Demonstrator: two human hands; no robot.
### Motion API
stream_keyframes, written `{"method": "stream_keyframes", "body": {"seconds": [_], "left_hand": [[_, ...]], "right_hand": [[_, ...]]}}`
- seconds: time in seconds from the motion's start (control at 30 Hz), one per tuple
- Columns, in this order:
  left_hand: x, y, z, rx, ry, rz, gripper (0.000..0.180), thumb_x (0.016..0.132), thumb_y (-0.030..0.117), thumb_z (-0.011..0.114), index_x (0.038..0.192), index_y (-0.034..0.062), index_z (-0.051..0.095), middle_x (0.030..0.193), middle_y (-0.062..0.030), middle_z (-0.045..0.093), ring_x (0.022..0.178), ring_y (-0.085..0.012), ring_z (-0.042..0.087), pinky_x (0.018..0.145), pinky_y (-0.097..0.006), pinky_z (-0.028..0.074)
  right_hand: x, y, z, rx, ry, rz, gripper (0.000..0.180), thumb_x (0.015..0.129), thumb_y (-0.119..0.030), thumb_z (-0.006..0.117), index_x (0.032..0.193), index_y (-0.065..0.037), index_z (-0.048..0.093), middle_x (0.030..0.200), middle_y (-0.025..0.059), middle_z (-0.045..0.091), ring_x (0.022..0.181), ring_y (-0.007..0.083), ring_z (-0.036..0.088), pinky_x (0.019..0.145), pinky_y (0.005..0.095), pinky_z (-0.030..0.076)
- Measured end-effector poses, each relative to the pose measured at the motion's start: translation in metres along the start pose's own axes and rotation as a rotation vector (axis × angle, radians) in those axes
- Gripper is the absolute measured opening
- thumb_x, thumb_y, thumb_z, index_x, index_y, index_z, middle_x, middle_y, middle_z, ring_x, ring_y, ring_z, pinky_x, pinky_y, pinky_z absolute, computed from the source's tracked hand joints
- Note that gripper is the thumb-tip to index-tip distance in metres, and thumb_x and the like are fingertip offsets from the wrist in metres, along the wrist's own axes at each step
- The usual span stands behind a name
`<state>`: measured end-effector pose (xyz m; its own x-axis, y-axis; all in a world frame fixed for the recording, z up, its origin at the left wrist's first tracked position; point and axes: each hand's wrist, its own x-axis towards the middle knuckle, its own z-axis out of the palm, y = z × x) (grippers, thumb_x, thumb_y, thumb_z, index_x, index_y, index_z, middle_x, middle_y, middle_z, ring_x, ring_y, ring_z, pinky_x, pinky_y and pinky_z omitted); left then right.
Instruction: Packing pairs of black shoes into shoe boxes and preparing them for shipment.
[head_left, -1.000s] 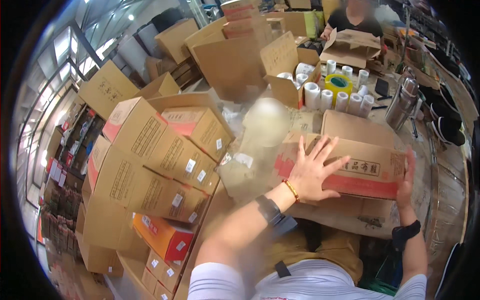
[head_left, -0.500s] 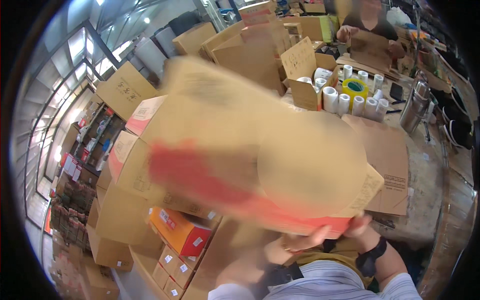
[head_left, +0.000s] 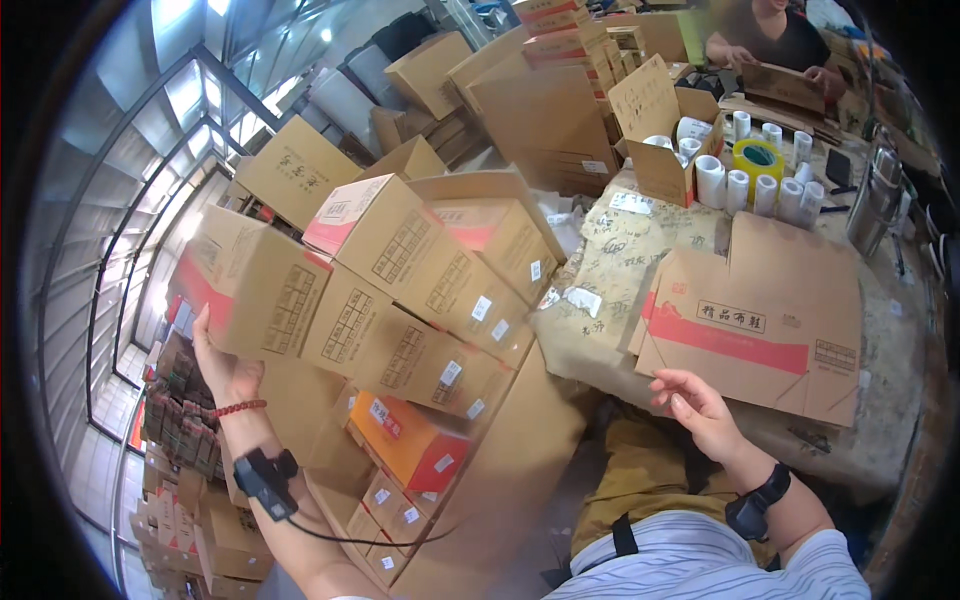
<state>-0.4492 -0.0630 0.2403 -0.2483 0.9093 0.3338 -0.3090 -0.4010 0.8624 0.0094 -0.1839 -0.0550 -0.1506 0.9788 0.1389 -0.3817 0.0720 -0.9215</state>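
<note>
We note left hand (head_left: 230, 368) clasping a red-banded box (head_left: 262, 285), right hand (head_left: 700, 415) loosely half-curled near a flattened carton (head_left: 740, 330)

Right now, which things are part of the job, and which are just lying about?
Likely part of the job:
the box touching the left hand
the stacked boxes
the flat carton near the right hand

Probably just lying about:
the silver flask
the dark phone-shaped thing
</note>
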Motion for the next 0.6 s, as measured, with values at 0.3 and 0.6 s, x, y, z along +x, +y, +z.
{"method": "stream_keyframes", "body": {"seconds": [0.3, 0.6], "left_hand": [[-0.002, -0.055, 0.001, 0.67, 0.231, 0.645, 0.055, 0.094, 0.038, 0.048, 0.135, 0.0061, 0.032, 0.129, -0.0086, 0.043, 0.115, -0.0194, 0.045, 0.097, -0.034, 0.036], [-0.013, -0.099, 0.031, 1.39, 0.436, 1.38, 0.075, 0.085, 0.022, 0.066, 0.136, -0.0084, 0.02, 0.139, -0.0232, 0.024, 0.128, -0.0334, 0.03, 0.107, -0.043, 0.026]], "right_hand": [[-0.033, 0.005, -0.047, -0.121, 0.283, 0.048, 0.024, 0.092, -0.014, 0.053, 0.113, -0.002, 0.055, 0.097, 0.0036, 0.058, 0.09, 0.0099, 0.054, 0.082, 0.0264, 0.046], [-0.075, 0.0, -0.083, -0.217, 0.431, -0.018, 0.02, 0.09, -0.013, 0.055, 0.107, -0.004, 0.058, 0.098, 0.002, 0.056, 0.091, 0.0093, 0.054, 0.08, 0.025, 0.045]]}}
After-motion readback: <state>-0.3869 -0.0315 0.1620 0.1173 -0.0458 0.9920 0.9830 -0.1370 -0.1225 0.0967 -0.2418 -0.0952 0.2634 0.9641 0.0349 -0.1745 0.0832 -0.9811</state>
